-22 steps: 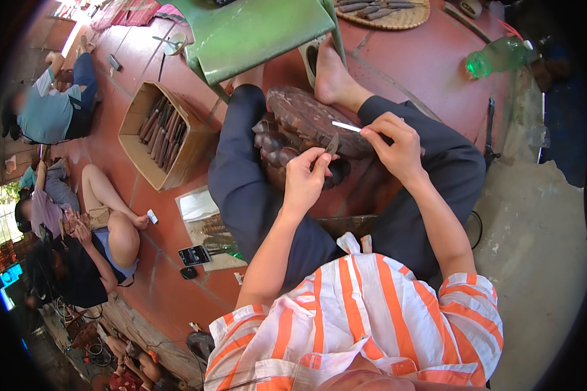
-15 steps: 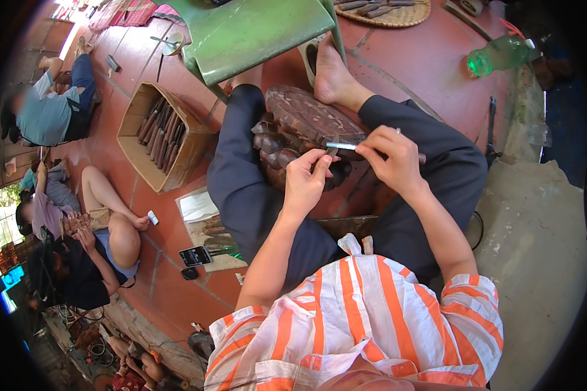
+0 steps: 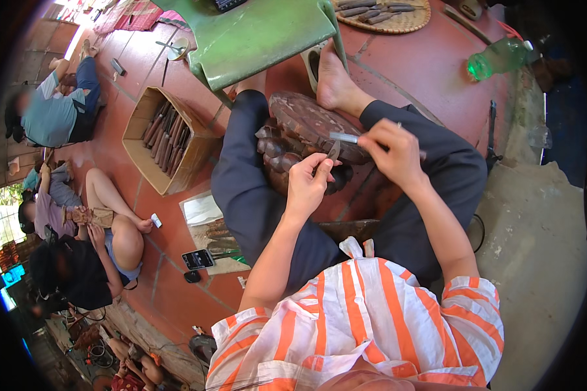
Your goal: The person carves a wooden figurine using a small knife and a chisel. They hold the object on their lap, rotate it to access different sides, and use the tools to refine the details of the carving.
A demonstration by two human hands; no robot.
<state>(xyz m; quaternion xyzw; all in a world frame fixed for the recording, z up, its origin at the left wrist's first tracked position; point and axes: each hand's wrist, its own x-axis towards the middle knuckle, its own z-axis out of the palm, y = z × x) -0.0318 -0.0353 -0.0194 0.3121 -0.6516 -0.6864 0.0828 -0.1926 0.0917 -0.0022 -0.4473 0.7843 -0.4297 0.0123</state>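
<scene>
The left hand (image 3: 306, 185) pinches a small dark piece (image 3: 334, 151) between thumb and fingers, its slim, pointed end sticking out past them. It looks light, stiff and thin, so a light pinch low on its body should steady it and leave the tip free; whether it is slippery I cannot tell. Just to the right of that pinch, the right hand (image 3: 392, 152) has its fingers closed on a pale flat tool (image 3: 344, 137), which points left with its end just above the dark piece. The tool seems rigid and easy to lift, best taken by its rear end; how far it runs back into the palm is hidden.

Half a second ago the tool lay across the dark piece and covered most of it; now it sits slightly higher and more of the piece shows.

Right behind the grip, between the legs, stands a carved block (image 3: 310, 120) of dark, heavy-looking material with rounded lobes. Farther off are a green chair (image 3: 261, 40) beyond the hands, a cardboard box (image 3: 197, 155) of brown sticks (image 3: 167, 140) to their left and, farthest, a green bottle (image 3: 499, 58) beyond and to their right.
</scene>
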